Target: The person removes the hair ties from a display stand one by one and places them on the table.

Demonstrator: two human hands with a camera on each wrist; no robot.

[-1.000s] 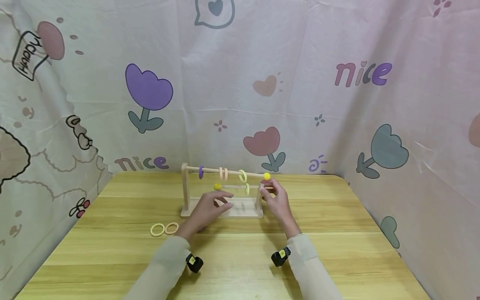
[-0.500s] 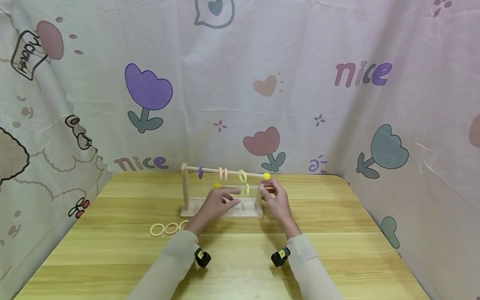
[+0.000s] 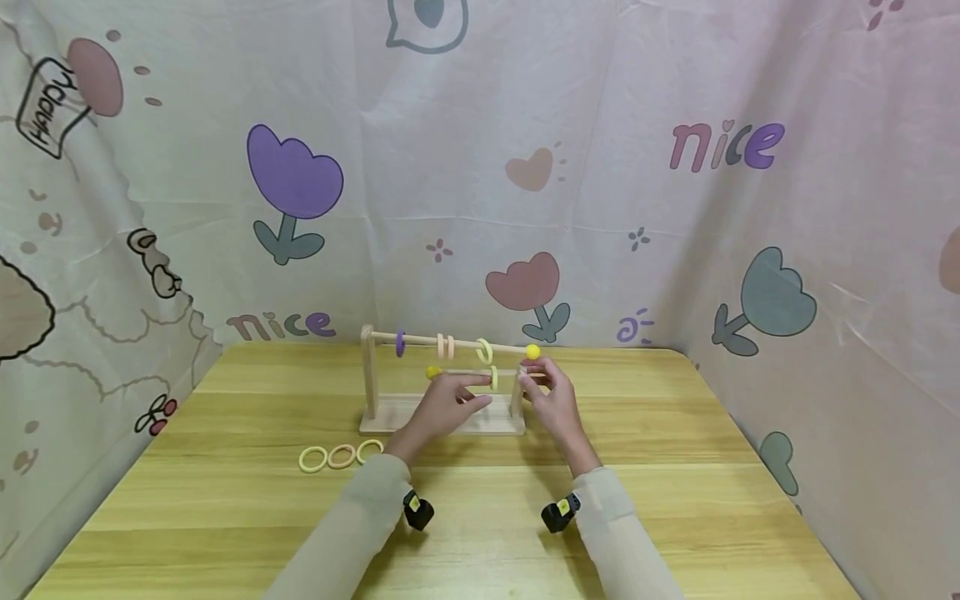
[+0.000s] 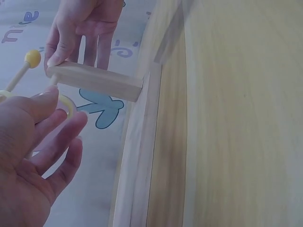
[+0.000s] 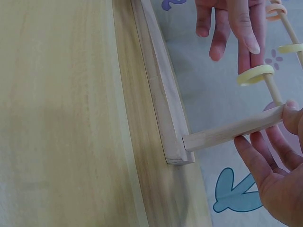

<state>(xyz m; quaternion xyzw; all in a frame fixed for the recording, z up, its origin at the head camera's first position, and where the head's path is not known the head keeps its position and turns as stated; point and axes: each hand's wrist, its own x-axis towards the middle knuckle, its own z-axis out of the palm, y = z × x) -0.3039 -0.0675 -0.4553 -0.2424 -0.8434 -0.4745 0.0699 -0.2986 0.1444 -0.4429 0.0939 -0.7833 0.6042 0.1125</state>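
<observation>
A wooden ring stand (image 3: 450, 425) has a tall left post, a short right post and two rods. On its lower rod hangs a pale yellow ring (image 5: 256, 75). My left hand (image 3: 442, 404) reaches in from the left, fingers fairly straight, its fingertips right at this ring and the thumb apart from them. My right hand (image 3: 555, 402) holds the top of the short post (image 5: 232, 130) between thumb and fingers. Higher up, the upper rod carries a purple ring (image 3: 401, 343), two peach rings (image 3: 446, 347) and yellow rings (image 3: 485, 351).
On the table left of my left forearm lie a yellow ring (image 3: 312, 459), a peach ring (image 3: 342, 457) and another yellow ring (image 3: 370, 452). Yellow balls cap the upper rod (image 3: 532, 352) and lower rod (image 3: 432, 372). A printed curtain (image 3: 420, 167) stands behind the table (image 3: 480, 500).
My left hand has moved right along the lower rod until its fingertips reach the yellow ring. The loose rings have come out from behind that arm. My right hand stays on the post.
</observation>
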